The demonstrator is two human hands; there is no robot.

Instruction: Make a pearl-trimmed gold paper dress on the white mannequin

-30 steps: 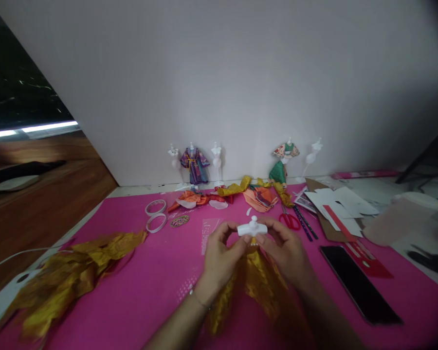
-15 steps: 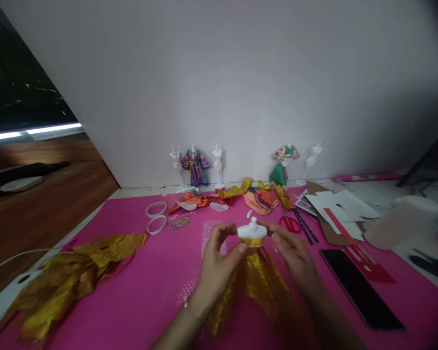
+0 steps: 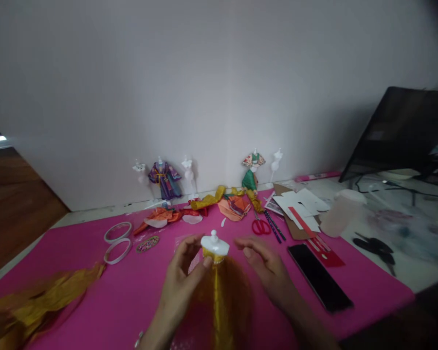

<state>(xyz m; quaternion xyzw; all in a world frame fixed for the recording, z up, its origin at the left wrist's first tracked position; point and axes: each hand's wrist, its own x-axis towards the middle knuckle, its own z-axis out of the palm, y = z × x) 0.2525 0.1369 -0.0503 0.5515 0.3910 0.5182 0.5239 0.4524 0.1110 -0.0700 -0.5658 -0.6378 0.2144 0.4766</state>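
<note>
A small white mannequin wears a gold dress with a beaded waist and a long skirt. My left hand holds it from the left, the thumb at the bodice and the fingers behind the shoulder. To the right of the mannequin, my right hand is apart from it, fingers loosely curved and thumb and forefinger separated, with nothing in it. Blur softens the skirt's lower part.
Gold fabric lies at the left, near tape rolls. Red scissors, a black phone and papers are at the right. Dressed mannequins stand by the wall, behind fabric scraps.
The view has turned to the right, showing more of a dark screen. My right hand has come away from the mannequin, and the gold skirt now hangs in a different shape.
</note>
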